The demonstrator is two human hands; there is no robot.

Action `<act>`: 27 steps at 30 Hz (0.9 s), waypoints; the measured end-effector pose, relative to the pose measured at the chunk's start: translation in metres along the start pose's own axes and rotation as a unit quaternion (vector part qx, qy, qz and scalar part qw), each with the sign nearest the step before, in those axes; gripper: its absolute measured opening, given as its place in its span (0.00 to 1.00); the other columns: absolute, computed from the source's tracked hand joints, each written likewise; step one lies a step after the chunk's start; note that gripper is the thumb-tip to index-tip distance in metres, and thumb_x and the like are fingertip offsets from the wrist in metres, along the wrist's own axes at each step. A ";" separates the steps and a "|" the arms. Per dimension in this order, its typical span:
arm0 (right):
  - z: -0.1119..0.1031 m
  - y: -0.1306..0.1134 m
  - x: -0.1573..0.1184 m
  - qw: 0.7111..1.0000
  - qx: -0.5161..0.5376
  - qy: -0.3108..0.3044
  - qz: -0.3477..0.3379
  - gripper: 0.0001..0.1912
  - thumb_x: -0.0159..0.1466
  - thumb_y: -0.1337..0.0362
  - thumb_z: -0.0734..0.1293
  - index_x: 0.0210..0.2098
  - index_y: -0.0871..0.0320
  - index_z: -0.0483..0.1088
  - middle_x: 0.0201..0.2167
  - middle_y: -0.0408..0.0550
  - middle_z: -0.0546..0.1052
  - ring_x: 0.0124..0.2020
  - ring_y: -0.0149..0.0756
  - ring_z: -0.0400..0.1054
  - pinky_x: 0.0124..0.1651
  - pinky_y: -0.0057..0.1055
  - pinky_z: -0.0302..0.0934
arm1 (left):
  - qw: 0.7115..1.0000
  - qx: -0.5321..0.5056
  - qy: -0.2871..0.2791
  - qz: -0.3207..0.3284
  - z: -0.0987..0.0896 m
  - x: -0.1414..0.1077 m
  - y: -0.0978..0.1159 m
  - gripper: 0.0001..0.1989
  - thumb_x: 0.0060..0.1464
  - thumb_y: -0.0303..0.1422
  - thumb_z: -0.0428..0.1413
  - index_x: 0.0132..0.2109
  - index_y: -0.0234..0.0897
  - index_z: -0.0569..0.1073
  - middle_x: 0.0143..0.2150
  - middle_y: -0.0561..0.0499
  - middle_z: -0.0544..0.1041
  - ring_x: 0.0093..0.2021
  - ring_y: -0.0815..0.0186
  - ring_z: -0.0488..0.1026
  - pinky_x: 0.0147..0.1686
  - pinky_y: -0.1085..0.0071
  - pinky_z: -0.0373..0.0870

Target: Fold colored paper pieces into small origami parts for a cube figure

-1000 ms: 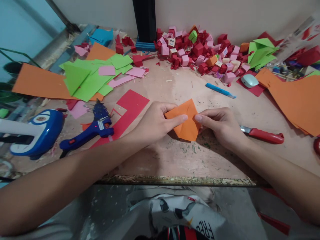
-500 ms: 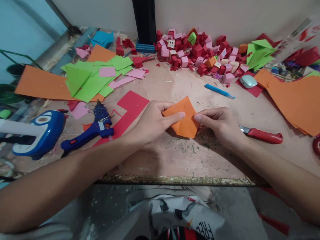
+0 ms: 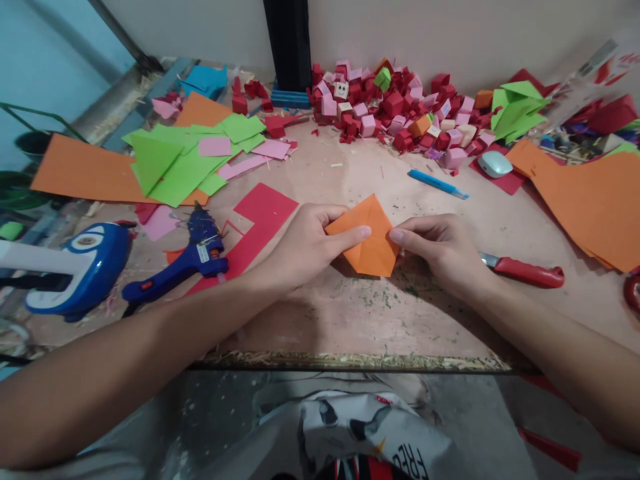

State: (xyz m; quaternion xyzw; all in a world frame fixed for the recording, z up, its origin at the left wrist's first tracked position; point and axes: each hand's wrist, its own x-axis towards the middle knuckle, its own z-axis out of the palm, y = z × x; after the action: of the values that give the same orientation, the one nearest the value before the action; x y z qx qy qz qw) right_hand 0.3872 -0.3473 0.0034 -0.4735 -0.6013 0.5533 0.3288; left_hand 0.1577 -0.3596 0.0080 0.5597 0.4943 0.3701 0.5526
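Observation:
A creased piece of orange paper is held just above the wooden table, with a point at its top and folded lower corners. My left hand grips its left side, thumb lying on top and fingers underneath. At the paper's right edge, my right hand pinches it between thumb and fingers. The fingertips under the paper are hidden. Close to my right wrist lies a red-handled knife, its blade partly covered by the hand.
A blue glue gun and red paper lie left. Green sheets are behind them. Many small paper cubes are heaped at the back. A blue pen and orange sheets lie right.
The orange paper looks slightly flatter, its lower right part turned a little. Both hands keep their hold and have hardly moved.

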 end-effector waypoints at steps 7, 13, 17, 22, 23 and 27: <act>0.002 0.001 0.000 0.999 0.032 -0.016 0.013 0.12 0.63 0.51 0.79 0.31 0.52 0.85 0.29 0.46 0.82 0.28 0.35 0.73 0.33 0.33 0.70 | 1.000 -0.005 0.003 -0.001 0.000 0.000 0.000 0.11 0.59 0.38 0.64 0.42 0.35 0.83 0.38 0.48 0.85 0.36 0.63 0.83 0.32 0.73 0.80; 0.000 0.002 0.000 1.000 0.020 -0.011 0.010 0.13 0.63 0.50 0.79 0.31 0.52 0.85 0.26 0.47 0.81 0.27 0.36 0.72 0.32 0.35 0.70 | 1.000 0.012 0.021 0.009 0.000 -0.001 0.000 0.11 0.60 0.39 0.64 0.43 0.35 0.83 0.39 0.48 0.85 0.36 0.64 0.82 0.31 0.74 0.78; 0.000 0.002 -0.001 0.999 0.023 -0.023 0.012 0.13 0.64 0.50 0.79 0.31 0.52 0.84 0.27 0.46 0.81 0.27 0.36 0.73 0.33 0.34 0.69 | 0.999 0.019 0.029 0.018 0.000 -0.002 0.000 0.10 0.59 0.39 0.64 0.39 0.35 0.82 0.36 0.49 0.84 0.34 0.65 0.80 0.29 0.75 0.76; 0.001 0.001 -0.002 0.999 0.027 -0.016 0.005 0.13 0.64 0.50 0.78 0.30 0.51 0.84 0.25 0.46 0.80 0.26 0.36 0.72 0.33 0.35 0.69 | 0.999 0.006 0.037 0.023 0.000 -0.002 0.000 0.12 0.59 0.40 0.64 0.38 0.35 0.81 0.35 0.50 0.82 0.33 0.66 0.79 0.29 0.74 0.76; 0.001 0.000 -0.002 1.000 0.026 -0.013 0.006 0.13 0.64 0.50 0.78 0.30 0.51 0.85 0.25 0.46 0.80 0.26 0.37 0.72 0.32 0.36 0.69 | 0.999 0.003 0.038 0.022 0.000 -0.002 0.000 0.11 0.59 0.40 0.64 0.37 0.35 0.81 0.35 0.50 0.82 0.32 0.66 0.78 0.29 0.74 0.76; 0.000 -0.001 -0.003 1.000 0.020 -0.017 -0.010 0.13 0.66 0.52 0.77 0.30 0.52 0.84 0.25 0.46 0.80 0.26 0.35 0.71 0.32 0.35 0.66 | 0.999 -0.002 0.040 0.024 0.000 -0.003 0.001 0.11 0.59 0.38 0.64 0.36 0.34 0.80 0.33 0.51 0.81 0.32 0.67 0.78 0.28 0.76 0.73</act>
State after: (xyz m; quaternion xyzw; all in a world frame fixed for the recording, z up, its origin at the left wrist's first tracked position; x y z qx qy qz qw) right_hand 0.3878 -0.3502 0.0049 -0.4511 -0.6001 0.5699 0.3340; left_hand 0.1574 -0.3622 0.0092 0.5553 0.5019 0.4066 0.5239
